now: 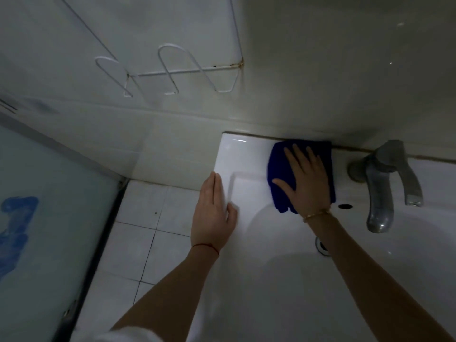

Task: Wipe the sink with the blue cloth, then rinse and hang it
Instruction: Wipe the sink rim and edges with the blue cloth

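Both hands are down on the white ceramic sink (246, 154). Her right hand (306, 178) lies flat with fingers spread, pressing the folded dark blue cloth (278, 193) onto the back ledge, up against the wall and just left of the grey metal tap (385, 183). Her left hand (212, 213) rests on the sink's left rim, fingers straight and together, holding nothing. On the tiled wall above hangs a white wire rack (172, 70).
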